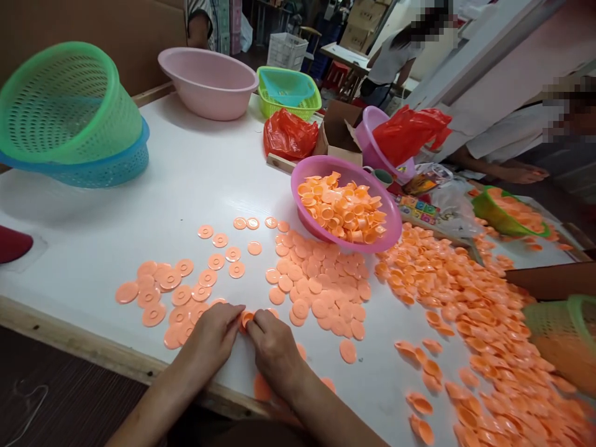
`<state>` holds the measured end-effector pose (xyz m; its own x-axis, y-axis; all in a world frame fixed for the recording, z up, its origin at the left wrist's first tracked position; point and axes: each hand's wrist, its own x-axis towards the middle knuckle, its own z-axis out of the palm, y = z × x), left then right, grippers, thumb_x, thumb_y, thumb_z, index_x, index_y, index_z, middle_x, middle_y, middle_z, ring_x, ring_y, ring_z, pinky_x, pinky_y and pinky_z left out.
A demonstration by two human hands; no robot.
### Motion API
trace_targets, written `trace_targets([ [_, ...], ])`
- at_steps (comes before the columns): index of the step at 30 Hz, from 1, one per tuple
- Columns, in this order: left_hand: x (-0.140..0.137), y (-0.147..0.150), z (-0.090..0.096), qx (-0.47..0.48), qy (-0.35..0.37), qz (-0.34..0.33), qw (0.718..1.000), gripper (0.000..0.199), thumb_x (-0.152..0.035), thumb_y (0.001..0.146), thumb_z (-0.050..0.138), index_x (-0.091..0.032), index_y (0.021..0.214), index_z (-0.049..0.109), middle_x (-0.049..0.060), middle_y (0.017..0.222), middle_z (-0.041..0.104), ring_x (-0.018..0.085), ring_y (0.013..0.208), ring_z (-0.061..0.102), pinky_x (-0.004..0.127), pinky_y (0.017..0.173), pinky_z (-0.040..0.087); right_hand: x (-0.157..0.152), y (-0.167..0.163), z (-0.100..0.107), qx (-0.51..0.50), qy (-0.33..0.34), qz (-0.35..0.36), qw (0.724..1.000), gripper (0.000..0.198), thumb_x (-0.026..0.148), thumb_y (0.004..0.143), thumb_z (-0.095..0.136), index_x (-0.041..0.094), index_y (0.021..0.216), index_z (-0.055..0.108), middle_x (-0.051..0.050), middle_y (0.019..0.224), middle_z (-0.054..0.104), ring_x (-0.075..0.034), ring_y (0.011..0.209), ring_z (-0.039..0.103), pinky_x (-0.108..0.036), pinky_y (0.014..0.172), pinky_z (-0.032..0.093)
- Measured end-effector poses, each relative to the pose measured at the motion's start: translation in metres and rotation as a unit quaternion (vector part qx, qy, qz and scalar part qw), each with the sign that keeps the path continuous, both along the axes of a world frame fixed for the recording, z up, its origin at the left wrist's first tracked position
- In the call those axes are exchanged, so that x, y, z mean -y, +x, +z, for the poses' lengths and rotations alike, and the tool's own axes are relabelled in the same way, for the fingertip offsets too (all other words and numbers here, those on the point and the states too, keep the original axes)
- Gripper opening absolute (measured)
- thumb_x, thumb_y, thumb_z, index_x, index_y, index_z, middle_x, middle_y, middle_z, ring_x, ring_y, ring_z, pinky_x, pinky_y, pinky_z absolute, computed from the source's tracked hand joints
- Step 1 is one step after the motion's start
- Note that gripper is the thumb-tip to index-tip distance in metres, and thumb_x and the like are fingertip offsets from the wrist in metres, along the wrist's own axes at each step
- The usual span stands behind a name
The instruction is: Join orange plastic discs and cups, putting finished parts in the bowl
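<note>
Close to the table's front edge my two hands meet around a small orange plastic cup (247,318). My right hand (275,347) pinches its right side between thumb and fingers. From the other side my left hand (215,332) closes its fingertips against it. The fingers cover part of the piece. Orange plastic discs (181,295), each with a raised ring, lie spread out to the left of my hands. A denser patch of flat orange discs (321,282) lies to their right. Beyond it, a pink basin (347,205) holds many small orange cups (342,208).
A heap of orange spoon-like pieces (465,316) covers the table's right side. Green (107,68) and blue (97,174) baskets stand at the left, a pale pink basin (209,84) at the back. Red bags (291,135) and a cardboard box (338,130) sit behind. Other people work beyond.
</note>
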<state>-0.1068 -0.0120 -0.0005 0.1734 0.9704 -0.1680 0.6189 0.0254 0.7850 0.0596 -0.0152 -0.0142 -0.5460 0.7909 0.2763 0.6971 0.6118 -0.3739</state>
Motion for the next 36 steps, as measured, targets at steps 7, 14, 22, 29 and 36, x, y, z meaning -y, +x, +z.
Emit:
trace_targets([
  [7, -0.011, 0.011, 0.0, 0.049, -0.028, 0.051, 0.997, 0.018, -0.017, 0.085, 0.052, -0.018, 0.073, 0.066, 0.003, 0.078, 0.065, 0.017, 0.075, 0.061, 0.029, 0.07, 0.045, 0.001, -0.006, -0.004, -0.025, 0.01, -0.016, 1.0, 0.032, 0.007, 0.099, 0.035, 0.019, 0.079, 0.057, -0.001, 0.069, 0.054, -0.014, 0.062, 0.046, -0.027, 0.054, 0.033],
  [14, 0.0, 0.014, -0.009, 0.031, 0.013, 0.056, 0.998, 0.021, -0.015, 0.086, 0.047, -0.019, 0.071, 0.062, 0.003, 0.077, 0.063, 0.015, 0.072, 0.06, 0.027, 0.067, 0.047, 0.009, -0.014, -0.014, -0.017, 0.159, 0.019, 0.987, 0.023, 0.002, 0.093, 0.045, 0.013, 0.086, 0.064, -0.005, 0.069, 0.057, -0.018, 0.064, 0.047, -0.031, 0.056, 0.035],
  [22, -0.06, -0.018, 0.011, -0.007, 0.095, 0.082, 0.992, 0.029, -0.036, 0.093, 0.046, -0.023, 0.092, 0.072, 0.002, 0.089, 0.074, 0.017, 0.082, 0.068, 0.028, 0.073, 0.053, -0.053, 0.024, 0.052, -0.104, 0.0, -0.116, 0.988, 0.023, 0.009, 0.087, 0.048, 0.021, 0.073, 0.062, -0.002, 0.073, 0.056, -0.015, 0.066, 0.053, -0.026, 0.059, 0.038],
  [29, -0.15, -0.026, -0.001, -0.109, 0.162, 0.091, 0.976, 0.037, -0.026, 0.086, 0.053, -0.017, 0.121, 0.064, 0.018, 0.143, 0.051, 0.037, 0.138, 0.038, 0.058, 0.111, 0.029, -0.184, 0.097, 0.133, -0.402, -0.077, -0.308, 0.859, 0.02, 0.036, 0.066, 0.072, 0.019, 0.061, 0.063, 0.0, 0.061, 0.055, -0.015, 0.06, 0.05, -0.028, 0.057, 0.042],
  [36, -0.129, -0.019, -0.054, -0.279, 0.203, 0.009, 0.938, 0.047, -0.026, 0.09, 0.05, -0.018, 0.136, 0.056, 0.017, 0.149, 0.047, 0.038, 0.141, 0.034, 0.061, 0.113, 0.023, -0.191, 0.131, 0.126, -0.447, -0.109, -0.312, 0.831, 0.041, 0.055, 0.062, 0.073, 0.015, 0.068, 0.064, 0.003, 0.05, 0.052, -0.01, 0.045, 0.046, -0.025, 0.046, 0.04],
])
